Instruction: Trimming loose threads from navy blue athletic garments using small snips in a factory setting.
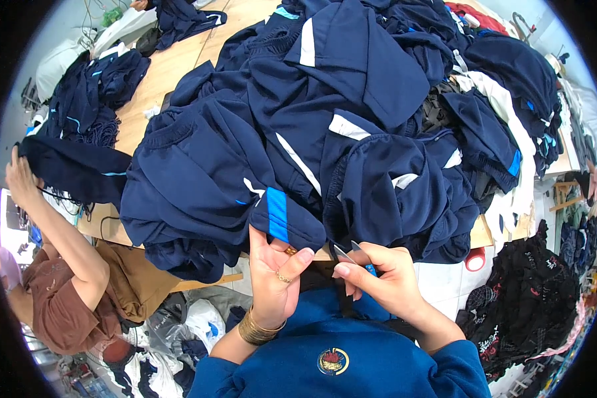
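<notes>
Between the fingers and thumb of my left hand [272,282] is the end of a navy garment leg or sleeve [302,225], crossed by a bright blue stripe [277,213]. My right hand [393,282] is closed around small thread snips [343,254], whose pointed metal blades face the garment's end. A bit of blue shows on the snips below my fingers. The blades look slightly apart and sit just right of the cloth; I cannot tell whether they touch any thread. Both hands are at the table's near edge, in front of a big heap of navy garments [371,73] with white stripes.
On the left, a co-worker in a brown shirt [66,298] holds up a dark garment [73,166]. More navy clothes [89,99] lie on the wooden table [169,73]. Black patterned fabric [524,298] is piled on the floor at right, near a red round object [475,259].
</notes>
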### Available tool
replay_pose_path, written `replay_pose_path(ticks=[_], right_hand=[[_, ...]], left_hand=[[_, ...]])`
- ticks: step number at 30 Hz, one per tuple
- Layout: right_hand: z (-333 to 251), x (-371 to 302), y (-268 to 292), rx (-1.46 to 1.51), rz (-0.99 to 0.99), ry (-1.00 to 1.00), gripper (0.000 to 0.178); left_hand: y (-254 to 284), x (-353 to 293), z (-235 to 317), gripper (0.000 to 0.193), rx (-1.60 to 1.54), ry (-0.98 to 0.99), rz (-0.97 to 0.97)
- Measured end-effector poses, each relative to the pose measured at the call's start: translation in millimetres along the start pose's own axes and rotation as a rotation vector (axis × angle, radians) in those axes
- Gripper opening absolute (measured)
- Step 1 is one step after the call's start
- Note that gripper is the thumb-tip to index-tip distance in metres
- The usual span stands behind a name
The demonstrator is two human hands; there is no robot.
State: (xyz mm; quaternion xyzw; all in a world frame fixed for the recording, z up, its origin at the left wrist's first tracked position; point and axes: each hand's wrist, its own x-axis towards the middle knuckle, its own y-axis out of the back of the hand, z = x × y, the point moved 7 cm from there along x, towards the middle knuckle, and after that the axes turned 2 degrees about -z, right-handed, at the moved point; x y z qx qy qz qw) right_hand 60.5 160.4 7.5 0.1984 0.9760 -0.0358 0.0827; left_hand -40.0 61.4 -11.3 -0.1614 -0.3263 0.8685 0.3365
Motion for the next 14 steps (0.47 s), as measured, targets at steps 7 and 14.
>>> replay_pose_path(ticks=[7,14], right_hand=[[1.5,0.3,2.5,-0.027,0.020,0.019,0.016],[2.2,-0.1,1.4,-0.029,0.031,0.021,0.016]], left_hand=[[4.6,0.3,11.8,0.085,0.148,-0.124,0.106],[3.7,-2.6,13.5,0.081,0.183,-0.084,0.064]])
